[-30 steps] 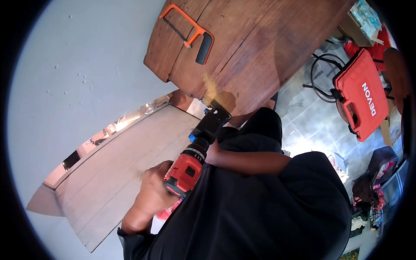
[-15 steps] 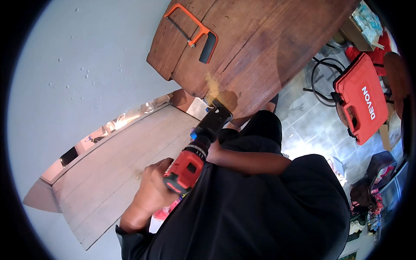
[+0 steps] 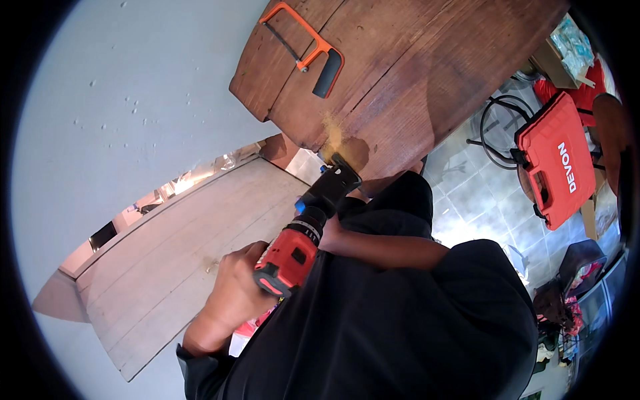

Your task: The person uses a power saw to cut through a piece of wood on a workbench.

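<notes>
1. The power tool (image 3: 290, 257) is red at the back and black at the front. It is close to the dark shirt (image 3: 373, 313), maybe because things are easier to keep still near the body.
2. The left grip (image 3: 235, 285) is closed around the back of the power tool. That looks like a good spot to push and steer from.
3. The right grip (image 3: 331, 237) is just beside the power tool's middle, mostly hidden by it. I cannot tell if it is wide or narrow. It may be helping to hold up the front.
4. The brown worktop (image 3: 407, 87) is in front of the power tool. The tool's front is right at the wood's edge, maybe resting there so it won't jump.
5. Yellow sawdust (image 3: 335, 133) lies just past the power tool's front, likely from cutting.
6. The pale board (image 3: 173, 247) is left of the power tool.
7. The orange hacksaw (image 3: 323, 49) lies flat beyond the power tool, probably out of its way.
8. The red case (image 3: 550, 143) is well to the right of the power tool, maybe to leave room.
</notes>
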Available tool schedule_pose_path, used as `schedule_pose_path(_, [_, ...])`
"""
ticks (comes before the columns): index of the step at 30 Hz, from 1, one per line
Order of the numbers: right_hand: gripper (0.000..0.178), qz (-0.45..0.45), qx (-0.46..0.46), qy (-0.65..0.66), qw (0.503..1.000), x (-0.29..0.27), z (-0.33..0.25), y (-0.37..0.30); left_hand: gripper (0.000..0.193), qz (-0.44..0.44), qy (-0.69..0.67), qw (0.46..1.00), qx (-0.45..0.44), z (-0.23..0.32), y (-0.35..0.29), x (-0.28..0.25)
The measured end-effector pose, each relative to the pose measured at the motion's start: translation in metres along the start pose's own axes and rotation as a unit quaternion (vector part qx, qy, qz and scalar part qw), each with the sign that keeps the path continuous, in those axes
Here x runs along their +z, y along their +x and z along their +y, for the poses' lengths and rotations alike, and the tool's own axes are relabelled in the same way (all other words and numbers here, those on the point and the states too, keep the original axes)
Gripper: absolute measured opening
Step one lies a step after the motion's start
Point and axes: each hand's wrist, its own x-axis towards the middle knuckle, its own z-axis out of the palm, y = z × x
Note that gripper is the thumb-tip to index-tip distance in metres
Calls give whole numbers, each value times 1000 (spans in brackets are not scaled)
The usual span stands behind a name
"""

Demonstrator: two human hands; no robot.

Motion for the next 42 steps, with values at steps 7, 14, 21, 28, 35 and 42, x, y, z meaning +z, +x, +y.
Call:
schedule_pose_path(7, [20,36,-33,-121,991,1,2,1,23,25,-31,999,-13,2,0,2])
schedule_pose_path(14, [25,-41,11,-4,999,1,-2,-2,23,17,-34,999,5,0,0,2])
schedule_pose_path(21, [30,57,1,-32,998,5,-1,-2,23,40,-39,998,2,-2,0,0])
schedule_pose_path(28, [17,70,-44,-137,987,25,-3,-2,25,8,-88,995,-34,2,4,-2])
schedule_pose_path(35, [17,114,-54,-78,989,25,-3,-3,26,7,-88,996,-22,0,9,-4])
schedule_pose_path(42, [9,104,-170,-229,953,73,3,-5,29,-93,-142,985,34,-6,10,-25])
